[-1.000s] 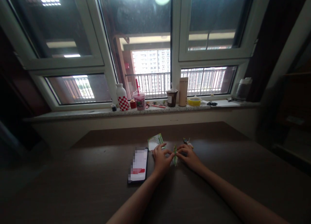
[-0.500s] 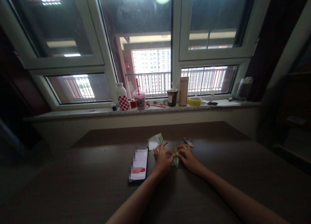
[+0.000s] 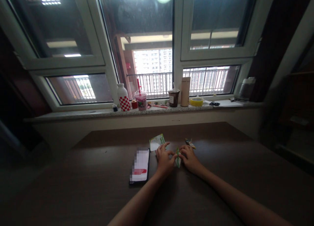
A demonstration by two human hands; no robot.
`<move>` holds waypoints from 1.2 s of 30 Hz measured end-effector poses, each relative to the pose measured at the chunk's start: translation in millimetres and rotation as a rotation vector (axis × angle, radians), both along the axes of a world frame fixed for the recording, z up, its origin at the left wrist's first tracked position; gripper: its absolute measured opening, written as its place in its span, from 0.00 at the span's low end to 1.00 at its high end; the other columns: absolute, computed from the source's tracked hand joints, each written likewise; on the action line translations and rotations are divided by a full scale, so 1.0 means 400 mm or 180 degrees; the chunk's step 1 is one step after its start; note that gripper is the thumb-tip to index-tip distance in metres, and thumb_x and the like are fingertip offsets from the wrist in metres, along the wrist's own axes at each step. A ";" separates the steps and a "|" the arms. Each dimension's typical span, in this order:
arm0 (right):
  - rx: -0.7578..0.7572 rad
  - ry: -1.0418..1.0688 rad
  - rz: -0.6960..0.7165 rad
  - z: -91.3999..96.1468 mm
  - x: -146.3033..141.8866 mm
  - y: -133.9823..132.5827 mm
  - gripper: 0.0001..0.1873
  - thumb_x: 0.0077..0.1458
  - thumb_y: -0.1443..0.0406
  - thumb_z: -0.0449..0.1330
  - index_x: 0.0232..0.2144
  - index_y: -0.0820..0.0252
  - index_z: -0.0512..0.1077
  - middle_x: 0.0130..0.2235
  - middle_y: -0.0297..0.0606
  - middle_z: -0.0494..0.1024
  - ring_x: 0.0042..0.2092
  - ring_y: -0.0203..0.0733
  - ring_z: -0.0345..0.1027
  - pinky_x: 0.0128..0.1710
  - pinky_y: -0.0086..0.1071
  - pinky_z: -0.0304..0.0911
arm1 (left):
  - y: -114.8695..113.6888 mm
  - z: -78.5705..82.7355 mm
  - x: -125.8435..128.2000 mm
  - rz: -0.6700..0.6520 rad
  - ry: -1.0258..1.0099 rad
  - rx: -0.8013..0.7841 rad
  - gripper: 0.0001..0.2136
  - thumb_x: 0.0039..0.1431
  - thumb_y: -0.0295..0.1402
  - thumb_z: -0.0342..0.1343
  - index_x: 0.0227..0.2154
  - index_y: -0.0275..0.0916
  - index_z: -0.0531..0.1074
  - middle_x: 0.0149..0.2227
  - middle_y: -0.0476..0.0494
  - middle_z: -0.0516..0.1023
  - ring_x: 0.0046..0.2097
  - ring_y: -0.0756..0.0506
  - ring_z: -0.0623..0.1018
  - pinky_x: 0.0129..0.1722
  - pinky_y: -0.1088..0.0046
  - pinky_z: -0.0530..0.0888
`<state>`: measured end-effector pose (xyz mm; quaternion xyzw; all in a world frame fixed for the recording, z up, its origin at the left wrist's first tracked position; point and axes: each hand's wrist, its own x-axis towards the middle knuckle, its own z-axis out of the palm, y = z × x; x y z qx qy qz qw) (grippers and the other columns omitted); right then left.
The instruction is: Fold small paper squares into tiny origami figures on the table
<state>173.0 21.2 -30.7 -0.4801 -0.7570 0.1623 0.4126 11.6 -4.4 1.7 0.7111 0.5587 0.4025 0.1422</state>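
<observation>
Table (image 3: pixel 98 200): dark brown, smooth, a soft shine of daylight on its far part; its far edge lies near the pale wall (image 3: pixel 208 118).
Window (image 3: pixel 178 40): light frame, several panes, with a railing (image 3: pixel 152 84) and tall buildings (image 3: pixel 153 61) outside.
Sill (image 3: pixel 98 114): speckled stone, carrying a white bottle (image 3: pixel 124 100) with red checks, a pink cup (image 3: pixel 141 102) with a straw, a dark cup (image 3: pixel 173 99), a beige flask (image 3: pixel 185 92), yellow tape (image 3: pixel 196 102) and scissors (image 3: pixel 214 104).
Room: dim at both sides, the corners too dark to read.
Folded paper (image 3: pixel 178 164): green and white, between the two hands, over the middle of the table; whether its lower tip touches the wood cannot be told.
Left hand (image 3: pixel 165 158): thumb and forefinger pinching the folded paper from its left, other fingers raised.
Right hand (image 3: pixel 190 158): fingertips pinching the same piece from its right, fingers bent.
Nearby: phone (image 3: pixel 141 164) left of the left hand, card (image 3: pixel 157 143) just beyond that hand, small patterned piece (image 3: pixel 190 143) just beyond the right one.
Change: compared with a second ago, the folded paper looks broader, with more white showing; the left hand sits slightly farther right; phone and card have stayed put.
</observation>
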 end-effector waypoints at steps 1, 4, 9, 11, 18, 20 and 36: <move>-0.0018 0.0032 -0.0027 0.001 0.003 0.002 0.07 0.56 0.64 0.57 0.28 0.55 0.73 0.42 0.42 0.74 0.50 0.49 0.61 0.55 0.46 0.57 | 0.004 -0.001 -0.004 0.0014 0.0013 -0.0022 0.03 0.54 0.32 0.62 0.26 0.42 0.79 0.59 0.44 0.67 0.62 0.37 0.60 0.63 0.49 0.54; -0.0033 0.0118 -0.0132 0.004 0.011 0.005 0.09 0.56 0.59 0.59 0.27 0.54 0.75 0.41 0.41 0.75 0.50 0.51 0.62 0.56 0.49 0.54 | 0.012 -0.002 -0.015 0.0046 0.0058 -0.0112 0.03 0.54 0.32 0.62 0.27 0.43 0.79 0.60 0.44 0.67 0.63 0.37 0.58 0.63 0.47 0.52; -0.0005 0.0298 -0.0230 0.010 0.016 0.005 0.12 0.54 0.55 0.62 0.24 0.53 0.76 0.39 0.41 0.77 0.51 0.53 0.61 0.59 0.52 0.49 | 0.009 0.005 -0.021 0.0117 0.0115 -0.0137 0.03 0.53 0.30 0.63 0.25 0.43 0.79 0.59 0.43 0.68 0.63 0.36 0.59 0.64 0.47 0.51; -0.0042 0.0354 -0.0202 0.012 0.017 0.006 0.13 0.53 0.54 0.62 0.23 0.53 0.76 0.38 0.40 0.77 0.51 0.53 0.61 0.60 0.52 0.47 | 0.006 0.009 -0.024 0.0133 0.0107 -0.0115 0.04 0.52 0.32 0.63 0.24 0.43 0.78 0.58 0.43 0.68 0.63 0.36 0.60 0.63 0.48 0.52; -0.0110 0.0341 0.0020 0.017 0.021 0.004 0.15 0.55 0.52 0.60 0.25 0.54 0.76 0.41 0.40 0.77 0.51 0.51 0.62 0.58 0.51 0.49 | 0.003 0.008 -0.031 0.0178 0.0095 -0.0113 0.04 0.52 0.33 0.63 0.24 0.43 0.78 0.59 0.44 0.67 0.62 0.37 0.60 0.63 0.50 0.54; -0.0114 0.0268 0.0091 0.015 0.017 0.001 0.14 0.56 0.53 0.58 0.27 0.54 0.76 0.42 0.39 0.77 0.51 0.50 0.62 0.58 0.50 0.50 | 0.002 0.005 -0.029 0.0174 0.0057 -0.0135 0.04 0.51 0.31 0.63 0.23 0.42 0.77 0.59 0.45 0.67 0.62 0.37 0.60 0.63 0.50 0.54; 0.0006 0.0048 -0.0083 0.011 0.021 0.001 0.12 0.54 0.54 0.61 0.25 0.53 0.77 0.38 0.41 0.75 0.49 0.52 0.61 0.59 0.51 0.50 | -0.008 0.012 -0.030 0.0346 0.0044 -0.0076 0.04 0.53 0.31 0.62 0.26 0.43 0.79 0.58 0.44 0.68 0.62 0.35 0.59 0.64 0.44 0.47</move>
